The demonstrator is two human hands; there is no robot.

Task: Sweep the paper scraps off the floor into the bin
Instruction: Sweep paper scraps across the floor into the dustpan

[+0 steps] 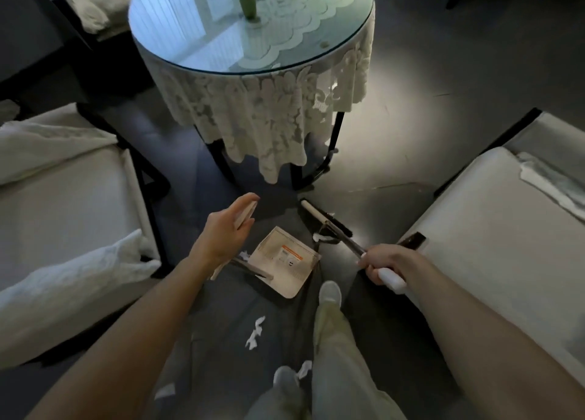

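The dustpan (285, 261) bears an orange-striped label, its print too small to read.

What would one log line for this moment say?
left hand holds dustpan | right hand grips broom | paper scraps on floor | bin unseen

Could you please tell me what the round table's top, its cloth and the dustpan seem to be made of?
Table top: glass, glossy; it shows bright reflections.
Cloth: cream lace with an openwork pattern; fibre unclear.
Dustpan: probably matte beige plastic, with smooth moulded walls.

Round glass-topped table (196, 36), lace cloth (262, 109); white cushioned seats (63, 204) either side.
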